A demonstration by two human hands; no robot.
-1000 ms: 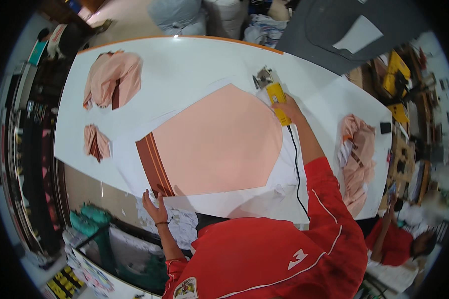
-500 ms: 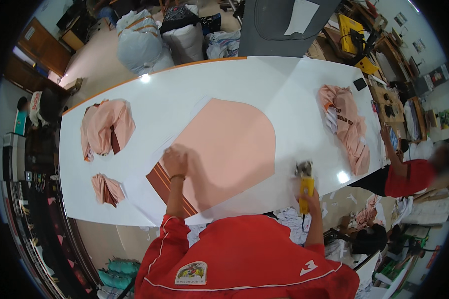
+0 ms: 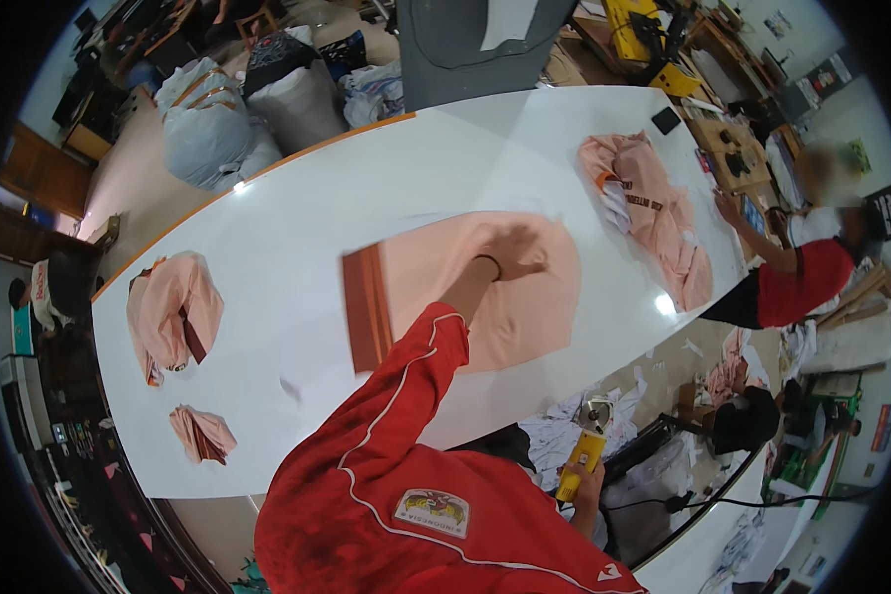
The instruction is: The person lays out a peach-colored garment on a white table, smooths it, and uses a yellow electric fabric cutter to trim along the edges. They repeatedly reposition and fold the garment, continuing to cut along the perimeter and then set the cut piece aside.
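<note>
A peach fabric piece (image 3: 544, 317) with a dark brown band and orange stripes along its left end lies on the white table (image 3: 287, 218). On its right half rests my left hand (image 3: 517, 249), slightly blurred, with its fingers spread and the cloth rumpled around it. My right hand (image 3: 588, 485) is wrapped round the yellow body of an electric rotary cutter (image 3: 581, 463). The cutter's round metal head points away from me, beyond the table's near edge. Its black cord trails off to the right.
Peach bundles lie on the table: a large one (image 3: 176, 309) and a small one (image 3: 204, 434) at left, a long printed garment (image 3: 653, 213) at right. A black phone (image 3: 666, 121) lies at the far right corner. A person in red (image 3: 807, 282) stands at the right end.
My left hand has moved right, from the striped end to the fabric's right half. The fabric has turned and rumpled. The cutter has moved back toward me, off the table's edge; the view has shifted.
</note>
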